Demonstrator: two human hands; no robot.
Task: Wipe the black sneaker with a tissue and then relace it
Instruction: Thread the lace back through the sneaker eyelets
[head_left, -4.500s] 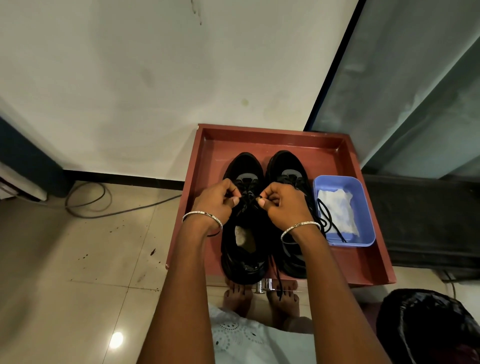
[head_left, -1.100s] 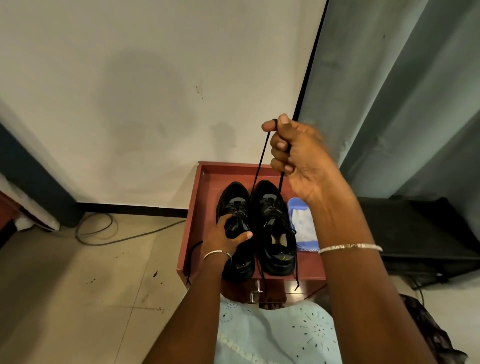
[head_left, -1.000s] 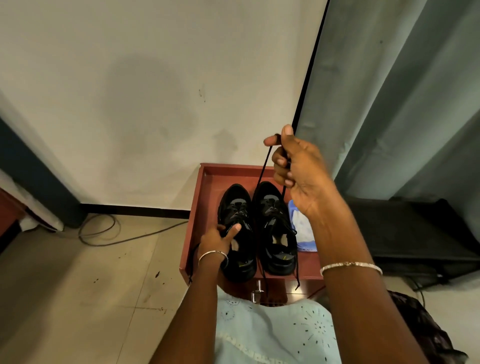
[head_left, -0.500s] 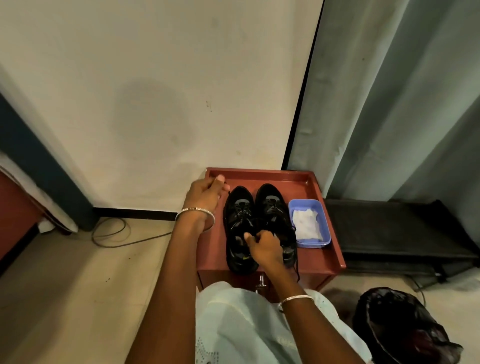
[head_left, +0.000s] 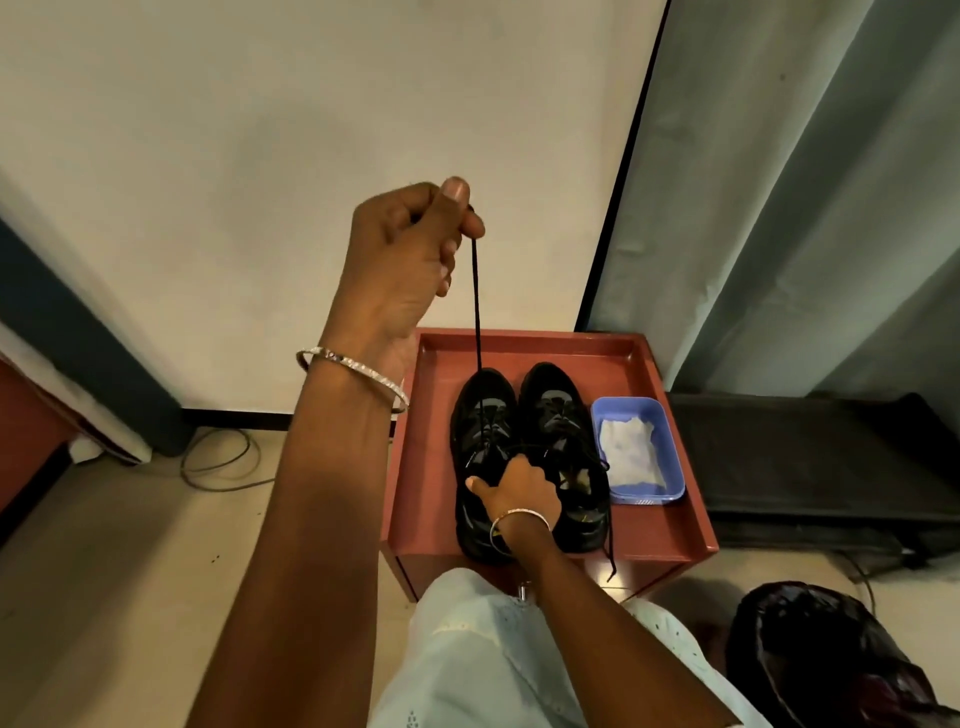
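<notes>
Sneaker (head_left: 480, 402) held by right hand (head_left: 519, 491); left hand (head_left: 402, 265) pinches lace (head_left: 475, 296) above.

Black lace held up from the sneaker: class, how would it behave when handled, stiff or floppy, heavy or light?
Probably floppy: the lace runs straight only because the left hand pinches it taut, while another lace end droops over the edge of the red stand. Likely light, being thin. The right hand holding the sneaker suggests pulling could lift the shoe.
</notes>
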